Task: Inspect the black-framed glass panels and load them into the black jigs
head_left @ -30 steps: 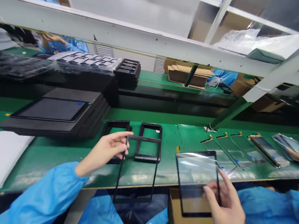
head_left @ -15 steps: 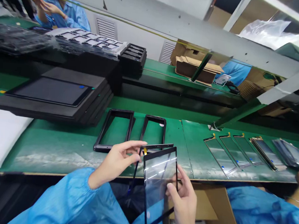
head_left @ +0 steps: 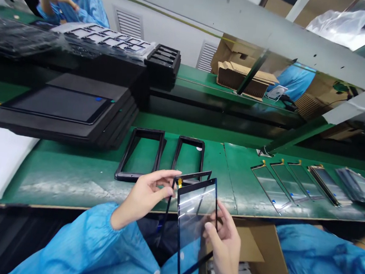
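Green bench (head_left: 76, 187) spans view, box (head_left: 279, 258) below its edge. Panel (head_left: 190, 223) held in front of bench edge, long axis near-vertical in view, short top edge toward bench. Frame (head_left: 193, 175) partly behind it, long axis roughly parallel. Left hand (head_left: 147, 198) angled up-right, fingers pinching frame's upper left corner. Right hand (head_left: 224, 239) upright, gripping panel's right edge, thumb in front.

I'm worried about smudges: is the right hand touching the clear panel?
Touching. The head view shows the right hand gripping the clear panel by its right edge, thumb in front.
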### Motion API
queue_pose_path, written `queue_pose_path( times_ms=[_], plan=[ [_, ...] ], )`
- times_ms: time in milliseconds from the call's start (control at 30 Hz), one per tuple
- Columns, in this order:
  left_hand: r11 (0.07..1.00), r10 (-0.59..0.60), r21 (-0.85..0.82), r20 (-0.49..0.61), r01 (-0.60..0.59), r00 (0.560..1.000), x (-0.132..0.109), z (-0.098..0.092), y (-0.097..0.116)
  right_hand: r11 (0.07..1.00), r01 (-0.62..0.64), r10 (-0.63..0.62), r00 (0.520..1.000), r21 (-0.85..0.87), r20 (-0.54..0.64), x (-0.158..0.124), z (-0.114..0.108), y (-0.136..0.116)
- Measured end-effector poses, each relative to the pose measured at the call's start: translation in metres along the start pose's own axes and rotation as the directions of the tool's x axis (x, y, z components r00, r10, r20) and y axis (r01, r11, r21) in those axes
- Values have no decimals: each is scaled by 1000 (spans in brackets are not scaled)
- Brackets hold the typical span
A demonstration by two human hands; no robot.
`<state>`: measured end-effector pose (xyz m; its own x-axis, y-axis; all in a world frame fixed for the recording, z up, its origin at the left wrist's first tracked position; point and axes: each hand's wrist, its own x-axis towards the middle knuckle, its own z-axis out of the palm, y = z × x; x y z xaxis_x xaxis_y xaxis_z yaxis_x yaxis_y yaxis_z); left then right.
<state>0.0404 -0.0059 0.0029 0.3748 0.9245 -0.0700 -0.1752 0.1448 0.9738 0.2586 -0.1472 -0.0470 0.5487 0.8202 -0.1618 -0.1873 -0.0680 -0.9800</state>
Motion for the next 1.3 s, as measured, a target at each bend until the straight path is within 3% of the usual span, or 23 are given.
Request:
queue_pose_path(
  times_ms=[433, 700, 1000, 1300],
  plan=[
    [998, 12, -63, -34, -14, 999, 0, 6, -2, 999, -23, 24, 998, 22, -57, -7, 8, -9],
    [1000, -1, 10, -19, 1, 1000, -2, 8, -3, 1000, -17, 17, 998, -12, -57, -7, 9, -10],
    [991, -123, -59, -9, 122, 992, -1, 8, -7, 998, -1, -4, 997, -69, -72, -9, 16, -5],
    [981, -158, -117, -15, 156, 987, -1, 7, -12, 1000, -9, 8, 1000, -29, -29, -7, 11, 5]
  ],
)
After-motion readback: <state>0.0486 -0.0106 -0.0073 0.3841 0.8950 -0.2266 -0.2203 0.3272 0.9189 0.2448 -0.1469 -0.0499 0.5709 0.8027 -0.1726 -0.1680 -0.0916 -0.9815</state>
